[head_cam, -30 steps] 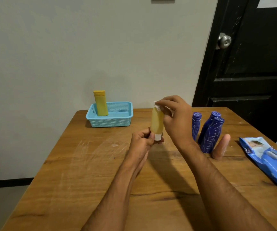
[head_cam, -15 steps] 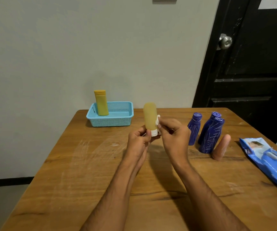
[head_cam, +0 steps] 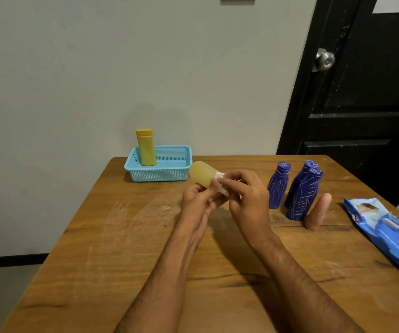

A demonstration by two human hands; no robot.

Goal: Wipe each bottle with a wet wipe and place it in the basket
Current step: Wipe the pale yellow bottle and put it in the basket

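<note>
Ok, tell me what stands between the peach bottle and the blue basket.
In the head view, three dark blue bottles stand by the peach bottle. Then come the right hand and left hand, working a wipe over a translucent yellow bottle near the basket.

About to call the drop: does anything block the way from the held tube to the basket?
Nothing visible does. The pale yellow tube is just right of the blue basket. The yellow bottle stands at the basket's left end; the rest looks free.
</note>
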